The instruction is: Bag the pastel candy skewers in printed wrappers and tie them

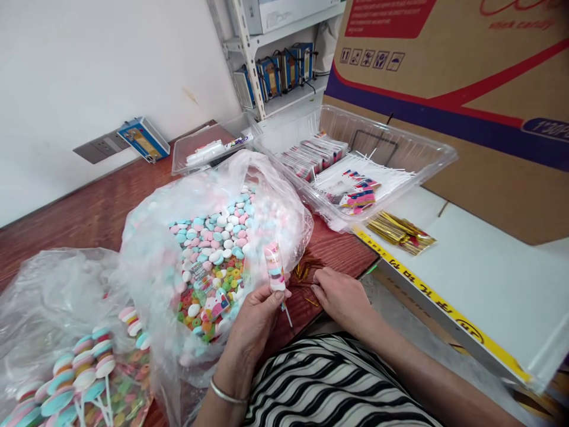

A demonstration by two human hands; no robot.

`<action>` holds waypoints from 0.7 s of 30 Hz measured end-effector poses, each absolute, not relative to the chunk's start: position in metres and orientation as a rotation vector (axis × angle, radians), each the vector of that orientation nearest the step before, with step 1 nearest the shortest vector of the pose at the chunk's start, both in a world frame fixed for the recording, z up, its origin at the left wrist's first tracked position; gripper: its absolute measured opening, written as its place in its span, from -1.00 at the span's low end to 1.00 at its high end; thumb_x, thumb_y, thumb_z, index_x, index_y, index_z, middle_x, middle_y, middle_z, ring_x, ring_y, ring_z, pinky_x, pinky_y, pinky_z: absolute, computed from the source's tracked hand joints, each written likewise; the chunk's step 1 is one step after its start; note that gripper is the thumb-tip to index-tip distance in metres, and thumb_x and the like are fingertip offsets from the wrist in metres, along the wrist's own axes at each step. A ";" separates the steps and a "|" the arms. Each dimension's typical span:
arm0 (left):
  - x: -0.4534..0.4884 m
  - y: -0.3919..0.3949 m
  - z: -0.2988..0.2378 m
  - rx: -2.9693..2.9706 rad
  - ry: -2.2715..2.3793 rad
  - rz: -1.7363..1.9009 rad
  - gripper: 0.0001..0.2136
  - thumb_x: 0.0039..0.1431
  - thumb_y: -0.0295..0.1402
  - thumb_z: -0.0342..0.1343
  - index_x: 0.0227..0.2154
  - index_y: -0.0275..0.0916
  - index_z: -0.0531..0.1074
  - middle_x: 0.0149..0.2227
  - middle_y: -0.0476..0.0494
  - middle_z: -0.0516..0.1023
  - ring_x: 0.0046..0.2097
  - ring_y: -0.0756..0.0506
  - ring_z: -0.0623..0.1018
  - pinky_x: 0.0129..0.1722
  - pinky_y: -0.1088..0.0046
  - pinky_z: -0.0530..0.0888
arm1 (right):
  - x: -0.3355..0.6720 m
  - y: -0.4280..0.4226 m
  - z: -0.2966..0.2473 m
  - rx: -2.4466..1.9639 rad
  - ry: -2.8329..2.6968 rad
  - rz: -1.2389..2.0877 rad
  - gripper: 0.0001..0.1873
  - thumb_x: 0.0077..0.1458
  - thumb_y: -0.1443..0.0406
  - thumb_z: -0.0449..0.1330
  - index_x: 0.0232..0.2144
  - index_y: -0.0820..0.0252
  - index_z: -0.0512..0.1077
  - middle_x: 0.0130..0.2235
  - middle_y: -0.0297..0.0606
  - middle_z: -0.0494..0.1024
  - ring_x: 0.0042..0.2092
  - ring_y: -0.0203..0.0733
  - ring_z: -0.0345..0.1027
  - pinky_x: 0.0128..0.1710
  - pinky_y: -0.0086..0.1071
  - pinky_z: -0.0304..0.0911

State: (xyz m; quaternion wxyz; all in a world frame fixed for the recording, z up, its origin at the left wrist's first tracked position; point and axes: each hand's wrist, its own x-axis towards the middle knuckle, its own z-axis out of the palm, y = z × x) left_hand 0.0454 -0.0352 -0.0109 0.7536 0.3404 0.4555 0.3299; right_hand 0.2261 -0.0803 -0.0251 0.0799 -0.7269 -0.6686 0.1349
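Observation:
My left hand [255, 317] is closed around a bagged marshmallow lollipop [274, 267], held upright in a clear printed wrapper with its white stick pointing down. My right hand [340, 295] is at the table edge, fingers curled and tips together beside loose gold twist ties [303, 271]. Whether a tie is between those fingertips is hidden. Left of my hands lies a large open plastic bag [146, 219] of pink, blue and white candies [217, 231], with colourful gummy rings [233, 273] and printed wrappers among them.
Finished-looking candy sticks [84, 367] lie on plastic at lower left. A clear tray [427, 157] holds white sticks and stacked wrappers. Gold twist-tie bundles [400, 231] lie on the white surface at right. A large carton [466, 130] stands behind, and a smaller clear container [180, 157] sits near the wall.

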 end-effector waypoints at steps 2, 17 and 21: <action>0.045 -0.031 -0.012 0.701 1.023 0.796 -0.83 -0.15 -0.30 0.40 -0.47 -0.26 0.63 -0.25 -0.21 0.65 -0.06 -0.17 0.54 0.06 0.29 0.36 | 0.227 -0.075 -0.028 -2.184 -2.009 0.376 -0.84 0.25 0.36 0.05 -0.34 0.17 0.41 -0.30 -0.22 0.56 -0.28 -0.19 0.46 -0.33 -0.39 0.17; 0.045 -0.021 -0.013 0.539 1.023 0.877 -0.77 -0.18 -0.33 0.43 -0.42 -0.31 0.61 -0.29 -0.19 0.64 -0.16 -0.12 0.59 -0.07 0.35 0.46 | 0.239 -0.085 -0.017 -2.070 -2.131 0.331 -0.77 0.33 0.30 0.00 -0.29 0.14 0.45 -0.28 -0.27 0.51 -0.27 -0.23 0.42 -0.31 -0.41 0.16; 0.045 -0.021 -0.013 0.539 1.022 0.868 -0.77 -0.17 -0.34 0.42 -0.41 -0.32 0.61 -0.26 -0.22 0.64 -0.14 -0.12 0.59 -0.04 0.33 0.45 | 0.232 -0.090 -0.018 -1.899 -2.219 0.436 -0.84 0.27 0.35 0.08 -0.33 0.14 0.45 -0.27 -0.27 0.49 -0.20 -0.20 0.40 -0.23 -0.39 0.18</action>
